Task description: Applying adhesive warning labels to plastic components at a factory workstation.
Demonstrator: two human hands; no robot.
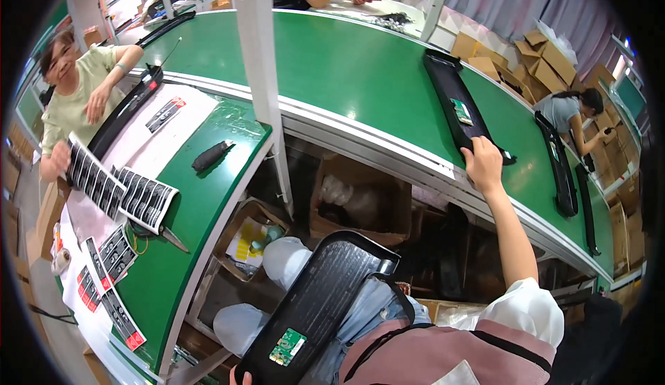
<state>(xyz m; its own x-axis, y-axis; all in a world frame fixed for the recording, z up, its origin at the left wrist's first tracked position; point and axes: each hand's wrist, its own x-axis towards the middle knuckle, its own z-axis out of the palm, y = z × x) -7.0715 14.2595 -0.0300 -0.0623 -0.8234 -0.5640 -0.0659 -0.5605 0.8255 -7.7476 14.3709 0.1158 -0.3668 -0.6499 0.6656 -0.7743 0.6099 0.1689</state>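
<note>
Across my lap lies a long black plastic housing (325, 281), tilted, with a small green circuit board (287, 347) inside its lower end. Fingertips of my left hand (241, 377) close on that lower end at the bottom edge of the view; the rest of the hand is out of sight. My right arm stretches out to the green conveyor. There my right hand (483, 165) grips the near end of a second black housing (447, 77). This one also carries a green circuit board (462, 111) and lies on the belt.
More black housings (556, 163) lie further right on the conveyor belt (346, 73). A white post (256, 52) rises at its near edge. On the left, a green side table (180, 212) holds label sheets (147, 194) and a dark tool (213, 156); a co-worker sits there. Below stand cardboard boxes (395, 236).
</note>
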